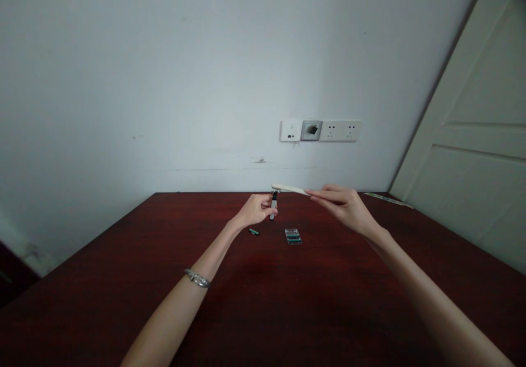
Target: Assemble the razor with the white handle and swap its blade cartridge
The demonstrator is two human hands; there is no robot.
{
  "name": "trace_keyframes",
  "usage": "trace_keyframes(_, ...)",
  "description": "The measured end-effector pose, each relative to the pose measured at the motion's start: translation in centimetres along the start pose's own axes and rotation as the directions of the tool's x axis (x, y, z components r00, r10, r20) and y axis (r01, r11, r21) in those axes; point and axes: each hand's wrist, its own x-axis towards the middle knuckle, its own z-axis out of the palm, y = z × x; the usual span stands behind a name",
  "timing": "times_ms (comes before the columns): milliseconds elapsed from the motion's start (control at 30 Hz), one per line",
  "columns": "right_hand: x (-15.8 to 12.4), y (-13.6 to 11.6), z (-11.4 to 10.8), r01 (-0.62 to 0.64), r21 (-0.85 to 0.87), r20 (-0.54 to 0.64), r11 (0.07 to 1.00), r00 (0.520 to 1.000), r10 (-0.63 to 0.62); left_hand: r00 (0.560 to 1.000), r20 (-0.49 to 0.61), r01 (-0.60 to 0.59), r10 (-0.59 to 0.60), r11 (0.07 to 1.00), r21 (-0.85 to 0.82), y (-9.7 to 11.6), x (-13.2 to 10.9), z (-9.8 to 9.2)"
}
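My left hand [257, 209] is closed around a small upright razor handle [273, 207], silver below and dark at its top. My right hand [343, 205] pinches the end of a thin flat white strip [290, 189] that reaches left until its tip sits over the top of the handle. Both hands hover above the far middle of the dark red wooden table [263, 301]. Below them on the table lie a small dark green cartridge [253, 231] and a clear pack of teal blade cartridges [293, 236]. A metal bracelet [198, 278] circles my left wrist.
A white wall stands behind the table, with a row of sockets and a switch plate [320, 130]. A white door [472, 137] stands at the right. A thin pale strip [388, 198] lies at the table's far right corner.
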Motion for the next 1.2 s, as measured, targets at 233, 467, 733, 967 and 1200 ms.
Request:
trace_keyframes(233,0.0,0.4,-0.6,-0.007,-0.006,0.039,1.0,0.999,0.007,0.999,0.033,-0.01,0.01,1.0,-0.002,0.0,-0.2,-0.3)
trace_keyframes(467,0.1,-0.2,-0.5,-0.017,0.053,0.004,0.998,1.0,0.017,0.999,0.045,0.012,-0.012,1.0,0.005,-0.1,-0.4,-0.3)
trace_keyframes(733,0.1,0.7,-1.4,-0.048,0.047,0.092,0.998,0.995,0.043,0.996,0.082,0.018,-0.015,0.999,-0.036,0.8,-0.4,-0.3)
trace_keyframes(967,0.4,-0.9,-1.6,-0.021,0.035,0.088,0.999,0.996,0.018,0.997,0.076,0.035,-0.032,0.999,-0.042,0.6,-0.3,0.0)
trace_keyframes(1200,0.4,0.2,-2.1,-0.005,-0.02,0.151,1.0,0.989,0.008,0.996,0.091,0.028,-0.025,0.999,-0.037,0.7,-0.5,0.0)
